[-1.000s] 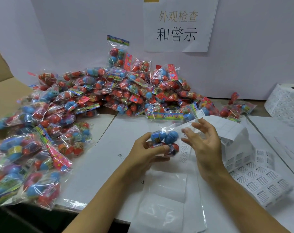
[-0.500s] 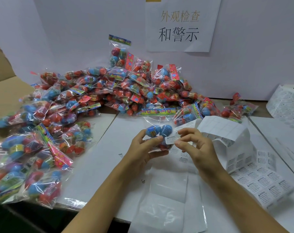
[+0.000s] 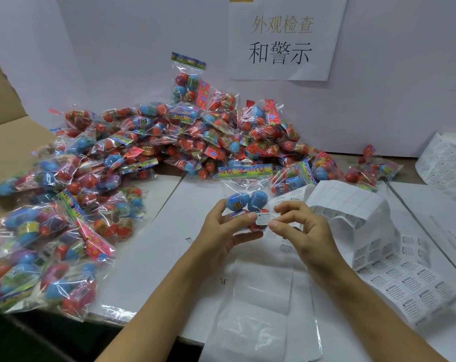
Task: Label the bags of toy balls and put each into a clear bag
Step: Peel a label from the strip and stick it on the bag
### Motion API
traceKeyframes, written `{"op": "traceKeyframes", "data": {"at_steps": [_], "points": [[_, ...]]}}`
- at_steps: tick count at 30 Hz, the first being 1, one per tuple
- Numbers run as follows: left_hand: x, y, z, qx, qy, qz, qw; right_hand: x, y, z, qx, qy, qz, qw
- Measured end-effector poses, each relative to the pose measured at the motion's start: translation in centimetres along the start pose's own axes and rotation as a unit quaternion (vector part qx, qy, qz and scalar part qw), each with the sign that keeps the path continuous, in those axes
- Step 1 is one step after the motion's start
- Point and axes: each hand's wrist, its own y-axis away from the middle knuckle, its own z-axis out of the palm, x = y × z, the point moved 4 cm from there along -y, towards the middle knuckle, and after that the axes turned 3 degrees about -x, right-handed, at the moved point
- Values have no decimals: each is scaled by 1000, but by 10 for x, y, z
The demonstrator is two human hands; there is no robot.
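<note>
Your left hand (image 3: 223, 228) grips one bag of toy balls (image 3: 245, 202) from below, fingers curled round it, thumb on the front; the bag is held above the white worktop (image 3: 169, 246), just in front of the big pile of ball bags (image 3: 185, 142). Two blue balls sit on top, red ones underneath. A small white warning label (image 3: 263, 218) lies on the bag's front. Your right hand (image 3: 304, 231) is at the label's right edge, thumb and forefinger curled in on it; cannot tell whether they pinch it or only touch. Just right of the held bag, a strip of label sheets (image 3: 394, 273) loops across the worktop, and a label roll (image 3: 446, 160) stands further right. Flat clear bags (image 3: 263, 309) lie under your wrists, nearer you than the held bag. A paper sign (image 3: 281, 37) hangs on the wall behind the pile.
</note>
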Motion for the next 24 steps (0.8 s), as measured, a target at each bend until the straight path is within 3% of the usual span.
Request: {"op": "traceKeyframes", "data": {"at_steps": [9, 19, 24], "points": [[0, -1, 0, -10, -10, 32, 999, 0, 0, -1, 30, 17, 3, 999], [0, 0, 2, -16, -37, 51, 998, -1, 1, 2, 82, 123, -43, 988], [-2, -2, -1, -5, -38, 39, 999, 3, 0, -6, 163, 187, -61, 967]]}}
